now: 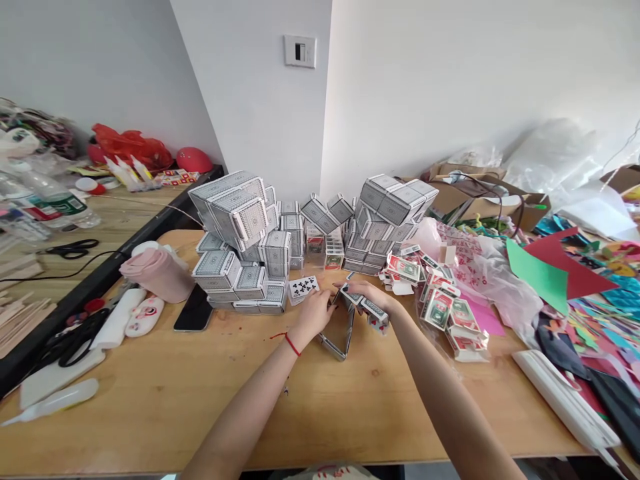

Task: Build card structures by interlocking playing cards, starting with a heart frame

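- The card frame (pixel 349 335) stands on the table (pixel 250 413), nearer you than your fingers — its long axis running away from you.
- Your left hand (pixel 316 313) and right hand (pixel 371 293) nearly meet at its far part, neither clearly nearer; I can't tell what they grip.

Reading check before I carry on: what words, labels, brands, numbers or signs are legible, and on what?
Words and brands: none readable.
Black club signs: on the face-up playing card beside the left hand; its corner numbers are too small to be sure of.
Red signs: on the second card below the right hand, too small to name.
Too small or blurred: print on red-and-green card boxes, plastic bag, water bottle.
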The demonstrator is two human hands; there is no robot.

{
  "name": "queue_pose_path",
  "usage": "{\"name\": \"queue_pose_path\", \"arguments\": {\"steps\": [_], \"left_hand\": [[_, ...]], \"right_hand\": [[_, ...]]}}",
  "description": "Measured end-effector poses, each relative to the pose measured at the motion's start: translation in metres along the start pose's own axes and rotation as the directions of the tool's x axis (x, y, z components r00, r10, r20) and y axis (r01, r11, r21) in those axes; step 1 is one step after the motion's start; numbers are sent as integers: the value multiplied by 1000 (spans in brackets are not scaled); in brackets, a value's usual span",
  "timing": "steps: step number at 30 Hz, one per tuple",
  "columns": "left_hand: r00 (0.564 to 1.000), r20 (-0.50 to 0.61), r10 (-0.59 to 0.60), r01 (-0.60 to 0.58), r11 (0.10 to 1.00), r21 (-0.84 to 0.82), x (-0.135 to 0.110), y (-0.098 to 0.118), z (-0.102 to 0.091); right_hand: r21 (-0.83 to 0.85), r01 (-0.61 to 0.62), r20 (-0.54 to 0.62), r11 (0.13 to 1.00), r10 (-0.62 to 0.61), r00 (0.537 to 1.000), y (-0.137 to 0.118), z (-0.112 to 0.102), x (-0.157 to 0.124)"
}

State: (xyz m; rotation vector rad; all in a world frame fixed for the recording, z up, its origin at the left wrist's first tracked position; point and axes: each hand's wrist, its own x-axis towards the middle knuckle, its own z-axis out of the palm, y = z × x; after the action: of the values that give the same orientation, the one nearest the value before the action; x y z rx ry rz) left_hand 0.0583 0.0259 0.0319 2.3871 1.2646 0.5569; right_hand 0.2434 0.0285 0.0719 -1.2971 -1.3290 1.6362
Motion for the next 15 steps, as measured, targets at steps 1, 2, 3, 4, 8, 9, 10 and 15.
{"name": "queue_pose_path", "arguments": {"steps": [1, 2, 3, 4, 8, 9, 10, 15], "left_hand": [[1000, -1, 4, -4, 1000, -17, 0, -1, 0], [1000, 0, 6, -6, 1000, -30, -1, -3, 1], [1000, 1, 4, -4, 999, -38, -1, -4, 1], [1000, 5, -1, 1, 999, -39, -1, -5, 0], [999, 40, -1, 2, 1000, -29, -2, -8, -1], [999, 52, 10, -8, 1000, -25, -2, -8, -2], [998, 64, 21, -20, 1000, -20, -2, -8, -2], [994, 109, -6, 5, 1000, 10, -3, -9, 0]], "right_hand": [[-69, -5, 43, 998, 8, 999, -1, 0, 0], [-125, -5, 73, 992, 14, 997, -2, 1, 1], [-160, 8, 68, 987, 3, 998, -2, 1, 1], [-190, 27, 56, 981, -17, 998, -1, 1, 1], [-283, 107, 27, 953, -104, 994, 2, 2, 3], [-293, 116, 23, 949, -115, 993, 3, 3, 3], [-293, 115, 20, 949, -115, 993, 3, 3, 3], [-207, -11, 25, 978, 17, 1000, 1, 8, 0]]}}
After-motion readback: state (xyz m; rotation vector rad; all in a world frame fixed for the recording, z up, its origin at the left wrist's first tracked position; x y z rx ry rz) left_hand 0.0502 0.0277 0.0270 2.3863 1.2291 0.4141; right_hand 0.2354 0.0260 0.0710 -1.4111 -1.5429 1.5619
